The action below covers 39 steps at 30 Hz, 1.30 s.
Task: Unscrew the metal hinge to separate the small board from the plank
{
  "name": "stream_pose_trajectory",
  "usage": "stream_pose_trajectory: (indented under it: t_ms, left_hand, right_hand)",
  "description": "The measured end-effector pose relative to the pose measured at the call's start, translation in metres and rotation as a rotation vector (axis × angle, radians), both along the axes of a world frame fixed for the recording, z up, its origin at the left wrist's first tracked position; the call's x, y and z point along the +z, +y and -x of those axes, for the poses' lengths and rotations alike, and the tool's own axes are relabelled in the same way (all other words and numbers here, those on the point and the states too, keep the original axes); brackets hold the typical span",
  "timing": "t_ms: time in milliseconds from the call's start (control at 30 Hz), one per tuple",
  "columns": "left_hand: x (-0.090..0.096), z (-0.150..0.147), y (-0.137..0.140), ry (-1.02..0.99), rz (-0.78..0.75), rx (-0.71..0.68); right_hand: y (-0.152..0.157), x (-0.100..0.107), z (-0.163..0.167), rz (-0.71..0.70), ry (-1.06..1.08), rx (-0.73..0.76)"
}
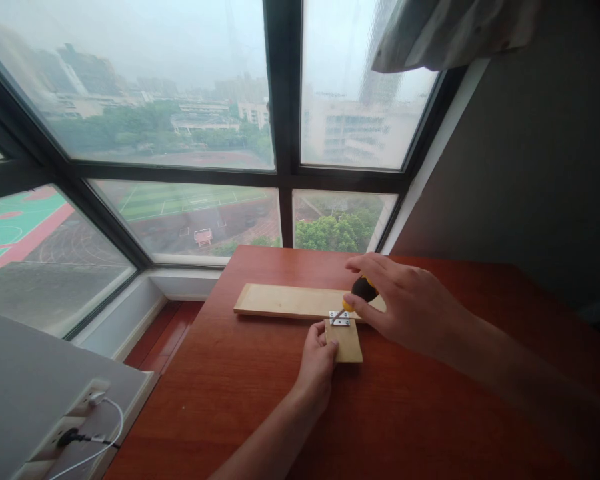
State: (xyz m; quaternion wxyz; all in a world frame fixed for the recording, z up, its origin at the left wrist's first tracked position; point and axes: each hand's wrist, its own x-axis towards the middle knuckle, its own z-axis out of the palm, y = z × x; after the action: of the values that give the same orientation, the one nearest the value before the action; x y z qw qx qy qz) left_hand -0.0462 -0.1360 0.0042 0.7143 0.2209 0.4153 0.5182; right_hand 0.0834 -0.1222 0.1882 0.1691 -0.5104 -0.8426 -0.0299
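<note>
My right hand [400, 297] is closed around a short screwdriver [364, 289] with a black and yellow handle. The screwdriver slants down to the left, its tip at a silver metal hinge [340, 320]. This hinge bridges a small wooden board [345, 343] and a long wooden plank [285, 301] lying behind it. With thumb and fingers, my left hand [320, 357] grips the left edge of the small board. Part of the plank's right end is hidden behind my right hand. Whether the tip sits in a screw is too small to tell.
Everything lies on a reddish-brown wooden table [250, 393]. Large dark-framed windows [285, 180] rise behind it, with a grey wall [505, 167] on the right. At lower left, a white cable and a black plug [69, 437] are in wall sockets [87, 398].
</note>
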Motion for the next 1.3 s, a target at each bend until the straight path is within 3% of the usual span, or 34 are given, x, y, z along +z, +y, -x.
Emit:
stream_pose_trajectory:
  t_ms: [100, 300, 533, 733, 933, 1167, 1300]
  left_hand:
    - [0.0, 0.0, 0.0001, -0.001, 0.005, -0.007]
    - [-0.0006, -0.0001, -0.0001, -0.003, 0.006, 0.003]
    - [0.0005, 0.0, -0.0001, -0.001, 0.029, 0.001]
    - [-0.001, 0.0003, 0.0, 0.001, 0.017, 0.006]
    - [-0.0048, 0.0, 0.0015, 0.002, 0.014, -0.001]
    - [-0.0043, 0.0002, 0.0008, -0.005, 0.025, 0.001]
    - [-0.0024, -0.0001, 0.0003, -0.009, 0.021, -0.001]
  right_hand:
    - [0.0025, -0.0013, 0.0018, 0.003, -0.01, -0.048]
    - [-0.0016, 0.0039, 0.0005, 0.018, 0.039, 0.088]
    - [0.0025, 0.0005, 0.0035, -0.007, -0.029, -0.064]
    - [-0.0001, 0.0022, 0.0004, 0.0, 0.028, 0.068]
    - [0.004, -0.0003, 0.0024, -0.028, -0.02, -0.05]
    - [0.0005, 0.0029, -0.0004, 0.0, 0.027, 0.069]
    - [0.0024, 0.0012, 0.0002, -0.009, -0.003, -0.015]
